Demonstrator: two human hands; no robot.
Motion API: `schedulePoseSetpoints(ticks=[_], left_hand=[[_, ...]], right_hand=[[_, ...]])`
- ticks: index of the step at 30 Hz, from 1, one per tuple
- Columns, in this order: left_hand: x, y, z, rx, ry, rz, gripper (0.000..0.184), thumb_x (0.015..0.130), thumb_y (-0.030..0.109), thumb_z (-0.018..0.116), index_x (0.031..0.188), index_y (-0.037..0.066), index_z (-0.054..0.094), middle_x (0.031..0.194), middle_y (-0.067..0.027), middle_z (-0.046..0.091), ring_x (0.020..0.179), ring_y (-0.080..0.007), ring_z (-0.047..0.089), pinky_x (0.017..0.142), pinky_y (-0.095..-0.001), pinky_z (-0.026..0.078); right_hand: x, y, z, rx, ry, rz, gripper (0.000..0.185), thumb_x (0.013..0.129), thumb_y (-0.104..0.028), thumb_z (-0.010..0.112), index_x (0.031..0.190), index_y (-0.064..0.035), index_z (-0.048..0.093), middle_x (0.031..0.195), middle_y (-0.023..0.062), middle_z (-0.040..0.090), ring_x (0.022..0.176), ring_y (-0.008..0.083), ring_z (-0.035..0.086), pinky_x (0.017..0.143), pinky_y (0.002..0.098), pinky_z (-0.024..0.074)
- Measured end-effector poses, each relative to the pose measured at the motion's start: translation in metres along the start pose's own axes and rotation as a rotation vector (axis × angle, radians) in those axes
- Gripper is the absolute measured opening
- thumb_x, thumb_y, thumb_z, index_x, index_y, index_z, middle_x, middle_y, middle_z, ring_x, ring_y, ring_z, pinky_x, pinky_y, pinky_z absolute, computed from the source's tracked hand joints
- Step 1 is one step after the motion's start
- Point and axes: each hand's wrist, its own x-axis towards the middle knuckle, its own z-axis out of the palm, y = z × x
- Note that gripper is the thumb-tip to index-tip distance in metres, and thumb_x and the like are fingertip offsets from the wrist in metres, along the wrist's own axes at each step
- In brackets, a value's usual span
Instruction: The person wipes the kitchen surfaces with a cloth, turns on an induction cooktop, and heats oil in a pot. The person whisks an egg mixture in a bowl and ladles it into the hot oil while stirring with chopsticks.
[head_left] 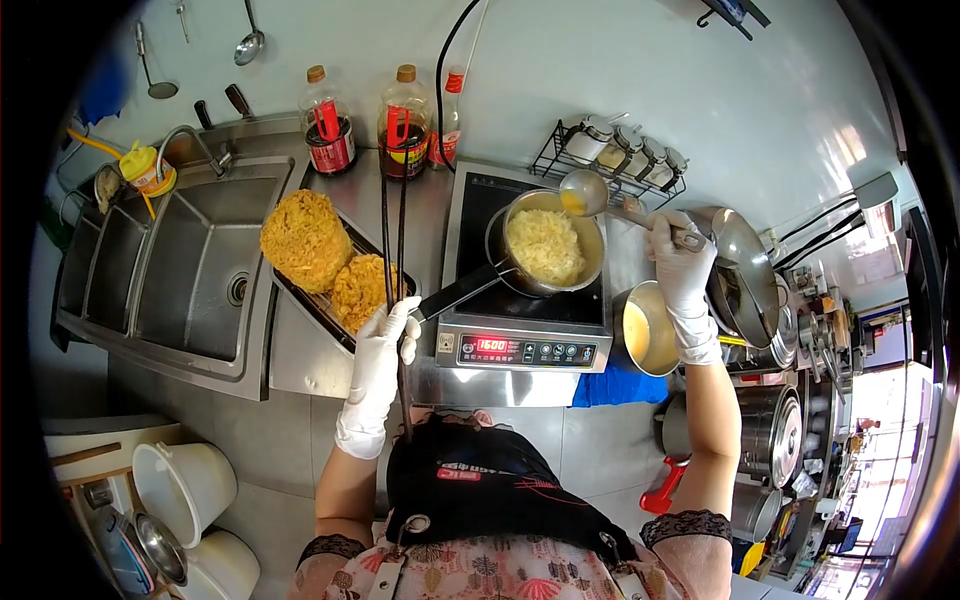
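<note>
My left hand [378, 365], in a white glove, is closed around a pair of long dark chopsticks [402, 230] that point up and away from me. Its fingers are beside the end of a black handle [460, 290]; whether they touch it I cannot tell. That handle belongs to a metal saucepan [600, 262] on the induction cooker [470, 200], filled with a pale yellow, frothy or stringy mass [545, 247]. Also gloved, my right hand [682, 258] grips a ladle [583, 194] whose bowl, with some yellow liquid in it, is over the saucepan's far rim.
Left of the cooker, golden fried cakes [305, 240] lie on a dark tray [300, 290]. A metal pot [650, 290] of yellow liquid and a wok [745, 250] stand on the right. Behind are sauce bottles [403, 115] and a seasoning rack [545, 160]. The sink [215, 245] is far left.
</note>
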Motion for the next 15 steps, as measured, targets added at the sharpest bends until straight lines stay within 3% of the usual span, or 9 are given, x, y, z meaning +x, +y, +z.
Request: schedulePoseSetpoints(ticks=[2, 4, 7, 14, 15], left_hand=[[0.000, 0.000, 0.000, 0.001, 0.003, 0.000, 0.032, 0.095, 0.027, 0.052, 0.110, -0.001, 0.060, 0.070, 0.0011, 0.052, 0.052, -0.0045, 0.042, 0.046, -0.0191, 0.034], [0.000, 0.001, 0.000, 0.002, 0.005, -0.007, 0.033, 0.095, 0.027, 0.052, 0.110, -0.001, 0.060, 0.070, 0.0010, 0.052, 0.053, -0.0047, 0.042, 0.047, -0.0194, 0.034], [0.000, 0.001, 0.000, 0.006, 0.001, -0.007, 0.033, 0.095, 0.027, 0.052, 0.111, -0.001, 0.060, 0.070, 0.0010, 0.052, 0.053, -0.0048, 0.041, 0.047, -0.0196, 0.034], [0.000, 0.000, 0.001, 0.001, -0.003, -0.004, 0.033, 0.095, 0.027, 0.053, 0.110, -0.001, 0.060, 0.070, 0.0009, 0.052, 0.053, -0.0050, 0.042, 0.047, -0.0196, 0.034], [0.000, 0.000, 0.001, 0.004, 0.001, -0.004, 0.033, 0.095, 0.027, 0.053, 0.110, -0.001, 0.060, 0.070, 0.0009, 0.053, 0.053, -0.0050, 0.042, 0.047, -0.0195, 0.034]], right_hand=[[0.000, 0.001, 0.001, -0.001, 0.000, -0.002, 0.011, 0.089, -0.006, 0.057, 0.092, 0.0017, 0.064, 0.071, 0.0026, 0.062, 0.057, 0.0052, 0.053, 0.052, 0.0192, 0.0428], [0.001, 0.003, 0.002, 0.006, 0.020, -0.030, 0.007, 0.086, -0.004, 0.059, 0.086, -0.0005, 0.066, 0.060, -0.0045, 0.053, 0.052, 0.0018, 0.047, 0.049, 0.0170, 0.0385], [0.001, 0.008, -0.003, -0.081, -0.048, -0.019, 0.012, 0.089, -0.007, 0.058, 0.093, 0.0020, 0.064, 0.071, 0.0024, 0.062, 0.057, 0.0052, 0.053, 0.053, 0.0188, 0.0431], [0.000, 0.012, 0.005, -0.053, -0.074, -0.068, 0.012, 0.089, -0.008, 0.058, 0.092, 0.0014, 0.065, 0.071, 0.0025, 0.062, 0.058, 0.0048, 0.053, 0.054, 0.0182, 0.0440], [0.000, 0.015, 0.008, -0.041, -0.039, -0.099, 0.006, 0.086, -0.003, 0.059, 0.087, -0.0010, 0.065, 0.065, -0.0018, 0.054, 0.056, 0.0021, 0.046, 0.051, 0.0172, 0.0385]])
